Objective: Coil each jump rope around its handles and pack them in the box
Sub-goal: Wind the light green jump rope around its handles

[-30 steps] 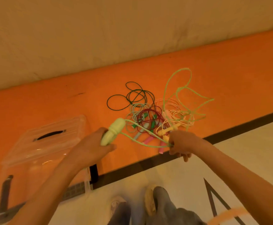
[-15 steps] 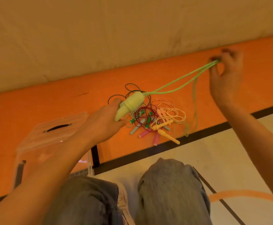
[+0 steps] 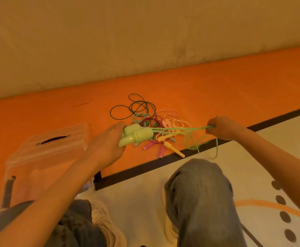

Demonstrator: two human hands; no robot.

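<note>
Orange floor strip (image 3: 217, 82) running across the middle of the frame, beige wall (image 3: 145, 32) above it, black border line (image 3: 270, 118) and pale floor (image 3: 252, 157) below.

Left of centre: left hand (image 3: 108, 145) curled round two pale green handles (image 3: 136, 135), held side by side, thick, rounded, pointing right. From the handles, several strands of thin green cord (image 3: 179, 128) stretched nearly level across to the right hand (image 3: 222, 128), right of centre, fingers closed in a pinch on the cord's far bend. Slack loops of the same cord hanging below the right hand, over the black line, blurred.

Behind and under the taut cord, at frame centre on the orange strip: tangled pile of ropes (image 3: 156, 122). Countable there: one dark green cord in loose loops at the top, one dark red coil, pale pink and whitish loops to the right, two yellow handles, two pink handles at the lower edge, small green handles partly hidden; exact number of ropes cannot be told.

Lower left: one clear plastic box (image 3: 44, 150), lid on with a dark slot, blurred, just beside the left forearm. Bare orange strip to the right of the pile and to the far left. Bottom of frame: two grey-trousered knees (image 3: 199, 193) and light shoes.
</note>
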